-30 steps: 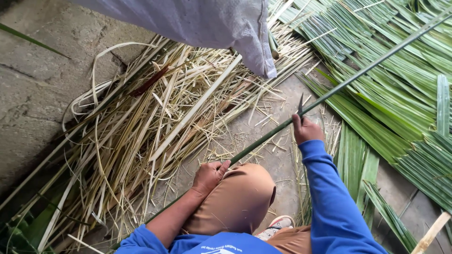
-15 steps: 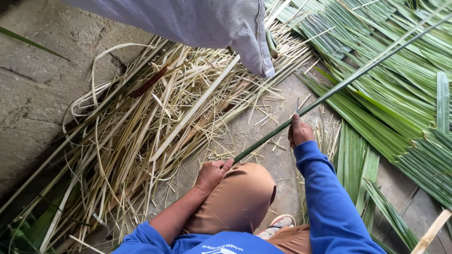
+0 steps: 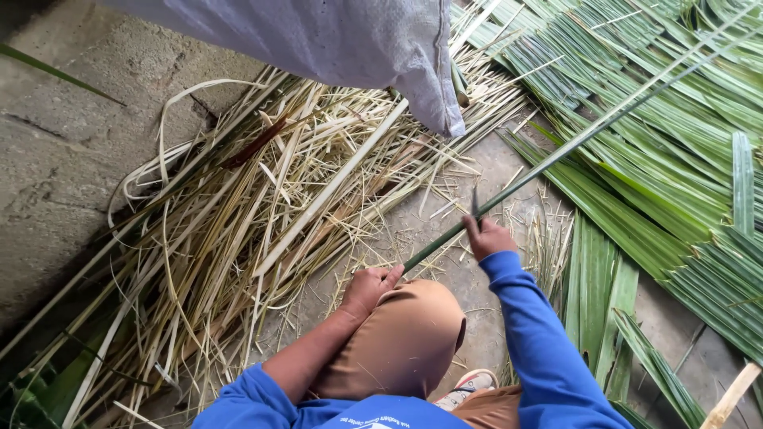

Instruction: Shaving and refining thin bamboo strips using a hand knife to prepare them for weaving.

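A long thin green leaf rib (image 3: 572, 147) runs from above my knee up to the top right. My left hand (image 3: 367, 287) grips its near end, resting on my brown-clad knee (image 3: 405, 338). My right hand (image 3: 486, 237) is closed around a small knife (image 3: 475, 205) whose blade stands against the rib just beyond my left hand. Both sleeves are blue.
A heap of pale dry leaf strips and ribs (image 3: 238, 230) covers the concrete floor at left. Green palm leaves (image 3: 668, 159) lie spread on the right. A white woven sack (image 3: 350, 40) hangs over the top. A sandal (image 3: 473, 383) shows below my knee.
My right hand with the knife has slid back down the rib toward my left hand. The left hand has stayed on my knee.
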